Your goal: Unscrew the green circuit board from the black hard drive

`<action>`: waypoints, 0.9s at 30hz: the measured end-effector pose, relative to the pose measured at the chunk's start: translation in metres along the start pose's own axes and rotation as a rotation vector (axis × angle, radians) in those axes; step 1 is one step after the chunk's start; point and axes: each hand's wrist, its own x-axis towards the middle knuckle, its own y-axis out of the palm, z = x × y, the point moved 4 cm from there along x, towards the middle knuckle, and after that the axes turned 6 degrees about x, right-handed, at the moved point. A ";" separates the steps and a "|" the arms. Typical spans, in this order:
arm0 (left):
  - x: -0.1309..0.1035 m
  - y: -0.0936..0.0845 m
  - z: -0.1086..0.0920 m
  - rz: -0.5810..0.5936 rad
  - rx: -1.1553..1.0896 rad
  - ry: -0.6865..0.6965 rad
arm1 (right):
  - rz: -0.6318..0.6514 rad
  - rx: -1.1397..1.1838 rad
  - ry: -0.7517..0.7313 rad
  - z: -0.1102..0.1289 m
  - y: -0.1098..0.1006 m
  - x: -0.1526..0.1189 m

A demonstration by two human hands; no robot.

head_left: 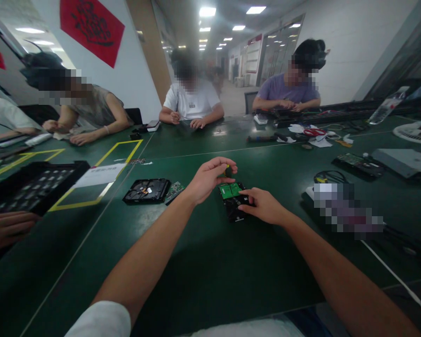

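Note:
A black hard drive with a green circuit board (230,190) lies on the dark green table in front of me. Above its far end, my left hand (215,175) has its fingers closed around a small yellow and black screwdriver (228,171). My right hand (263,204) rests at the drive's right side, thumb and forefinger touching its edge and top. To the left lie another black hard drive (146,191) and a loose green circuit board (175,192).
A black tray (80,169) stands at the left, a person's hand at its near side. Paper and yellow tape lie beside it. A further drive (358,166), grey box (403,163), cables and bottle (388,106) are at the right. People sit across the table.

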 end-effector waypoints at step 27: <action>-0.001 -0.001 0.003 0.017 0.012 -0.039 | -0.008 0.018 0.017 0.000 0.000 0.000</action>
